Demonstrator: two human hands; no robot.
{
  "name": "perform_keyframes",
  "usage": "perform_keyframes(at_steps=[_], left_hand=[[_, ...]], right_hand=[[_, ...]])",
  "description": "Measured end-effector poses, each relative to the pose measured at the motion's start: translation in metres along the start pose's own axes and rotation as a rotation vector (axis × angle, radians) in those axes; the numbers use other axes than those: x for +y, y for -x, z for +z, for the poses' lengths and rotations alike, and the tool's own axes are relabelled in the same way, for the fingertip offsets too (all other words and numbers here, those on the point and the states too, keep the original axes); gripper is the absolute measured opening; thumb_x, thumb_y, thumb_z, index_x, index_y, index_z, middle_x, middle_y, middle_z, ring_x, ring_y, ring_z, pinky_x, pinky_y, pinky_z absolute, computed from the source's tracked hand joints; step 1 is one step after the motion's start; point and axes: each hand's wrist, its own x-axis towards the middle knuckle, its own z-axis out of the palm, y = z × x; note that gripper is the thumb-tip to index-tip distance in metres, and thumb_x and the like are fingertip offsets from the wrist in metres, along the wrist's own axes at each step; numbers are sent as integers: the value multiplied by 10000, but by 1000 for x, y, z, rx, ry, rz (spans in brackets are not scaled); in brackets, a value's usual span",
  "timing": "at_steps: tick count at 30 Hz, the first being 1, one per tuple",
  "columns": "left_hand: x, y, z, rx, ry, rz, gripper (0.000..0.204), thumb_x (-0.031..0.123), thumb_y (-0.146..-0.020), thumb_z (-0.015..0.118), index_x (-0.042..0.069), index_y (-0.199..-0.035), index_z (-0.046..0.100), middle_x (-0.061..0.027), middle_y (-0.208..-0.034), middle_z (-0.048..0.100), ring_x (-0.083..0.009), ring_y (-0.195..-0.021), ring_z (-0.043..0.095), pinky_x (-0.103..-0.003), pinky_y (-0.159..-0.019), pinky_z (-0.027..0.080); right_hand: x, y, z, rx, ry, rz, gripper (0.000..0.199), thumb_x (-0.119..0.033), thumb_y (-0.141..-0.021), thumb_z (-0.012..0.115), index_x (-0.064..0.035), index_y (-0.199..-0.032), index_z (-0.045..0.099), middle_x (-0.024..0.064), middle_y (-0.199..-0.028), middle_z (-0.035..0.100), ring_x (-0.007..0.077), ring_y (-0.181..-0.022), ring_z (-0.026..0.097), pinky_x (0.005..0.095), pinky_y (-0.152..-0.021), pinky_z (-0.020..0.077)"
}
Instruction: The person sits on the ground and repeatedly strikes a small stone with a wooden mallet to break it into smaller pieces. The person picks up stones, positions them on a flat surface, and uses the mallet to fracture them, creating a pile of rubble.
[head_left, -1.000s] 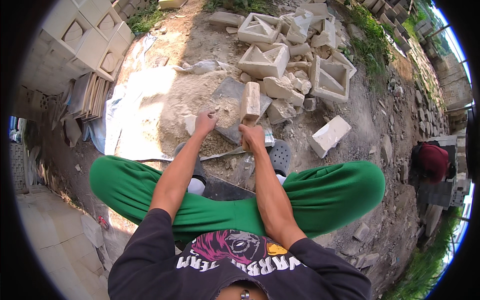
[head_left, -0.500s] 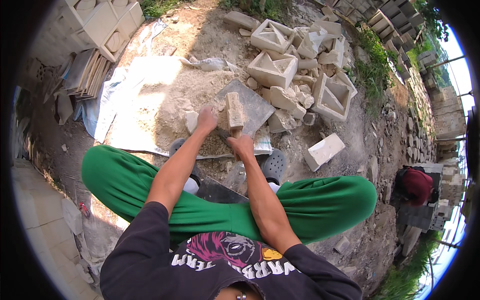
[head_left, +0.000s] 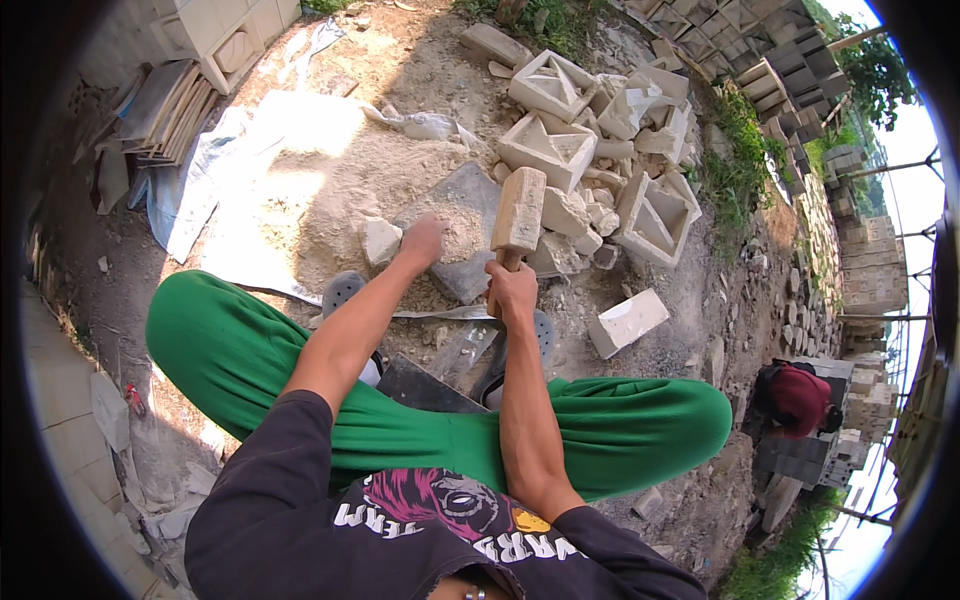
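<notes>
My right hand (head_left: 513, 287) grips the handle of a wooden mallet (head_left: 519, 208), whose pale, dusty block head is held up above the right side of a dark flat slab (head_left: 468, 188). Crumbled pale material (head_left: 462, 232) lies on the slab, left of the mallet. At the left edge of that heap, my left hand (head_left: 423, 241) is closed low over the debris; what its fingers hold is hidden. Right beside it sits a chunk of whitish block (head_left: 380, 240).
White sheeting (head_left: 215, 215) under the rubble reaches left. Broken pale blocks with triangular openings (head_left: 545, 148) pile up at the far right. A single whitish block (head_left: 630, 322) lies nearer. A person in dark red (head_left: 800, 400) bends over grey blocks farther right.
The mallet has come up off the slab and over to the right with my right hand, showing crumbled material beneath. My left hand stays low beside the white chunk.
</notes>
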Motion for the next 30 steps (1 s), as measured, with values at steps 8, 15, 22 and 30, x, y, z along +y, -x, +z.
perform_keyframes(at_steps=[8,15,22,30], left_hand=[[1,1,-15,171,181,-100,302,158,-913,568,122,-1168,727,-177,-1070,695,-373,-1023,657,-475,-890,527],[-5,10,-50,305,282,-264,205,258,-932,631,79,-1011,690,-135,-946,713,-359,-837,685,-451,-763,542],[3,125,-8,165,77,-245,204,229,-922,657,54,-1019,623,-131,-1014,642,-343,-925,644,-452,-812,530],[-22,143,22,445,-118,-183,416,166,-910,643,14,-1289,565,-124,-1234,536,-343,-1177,531,-447,-957,497]], right_hand=[[-41,17,11,-24,-29,-219,290,-234,-772,724,46,-832,674,97,-681,680,172,-540,660,341,-553,526],[39,-22,66,-132,189,-298,273,-250,-789,712,19,-760,674,98,-627,673,196,-545,683,345,-537,526],[36,-18,55,-187,165,78,310,-219,-747,729,81,-782,659,121,-663,660,233,-502,643,357,-489,510],[31,-20,23,-72,-39,162,285,-194,-756,731,80,-801,670,126,-662,656,221,-502,649,356,-478,513]])
